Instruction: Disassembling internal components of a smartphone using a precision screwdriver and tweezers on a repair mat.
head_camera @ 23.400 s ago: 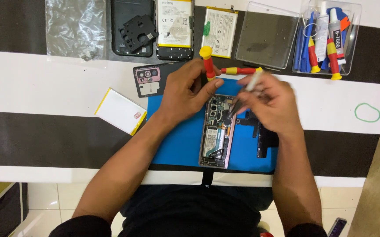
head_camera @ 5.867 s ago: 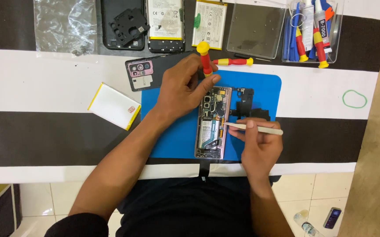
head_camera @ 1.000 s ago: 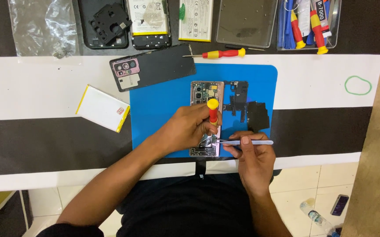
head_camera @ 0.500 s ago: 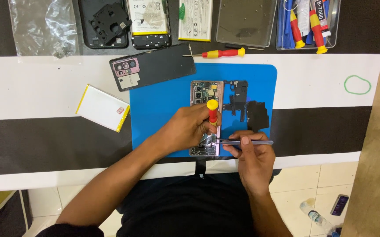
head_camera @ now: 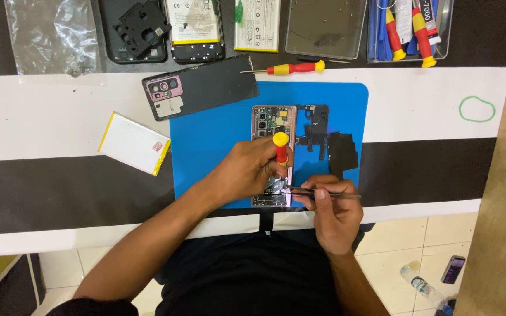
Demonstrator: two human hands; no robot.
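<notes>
In the centre of the frame an opened phone (head_camera: pixel 273 126) lies on a blue mat (head_camera: pixel 218 146), with its inner parts showing. The left hand (head_camera: pixel 247 169) lies over the middle of the phone, and its grip is closed around a screwdriver (head_camera: pixel 281 149) with a red shaft and a yellow cap, which stands nearly upright above the phone. The right hand (head_camera: pixel 334 210) is at the lower right of the phone, and its grip is pressed together on thin metal tweezers (head_camera: pixel 323 193). The tweezers lie almost level, and their tips reach left to the lower end of the phone, just beside the left hand's fingers.

On the mat, right of the phone, lie some black removed parts (head_camera: pixel 329 140). Above the mat, a second screwdriver (head_camera: pixel 294 68) lies on the white stripe of the tabletop (head_camera: pixel 60 111). A dark back cover (head_camera: pixel 200 88) with a camera window lies at the upper left corner of the mat, and a white battery (head_camera: pixel 133 143) with yellow edges lies further left. Along the top edge of the frame there are a plastic bag (head_camera: pixel 48 35), a black frame (head_camera: pixel 133 29), another phone body (head_camera: pixel 194 26), one more battery (head_camera: pixel 257 23), a clear lid (head_camera: pixel 326 26) and a clear box (head_camera: pixel 410 29) with tools. A green rubber band (head_camera: pixel 477 109) lies at the right.
</notes>
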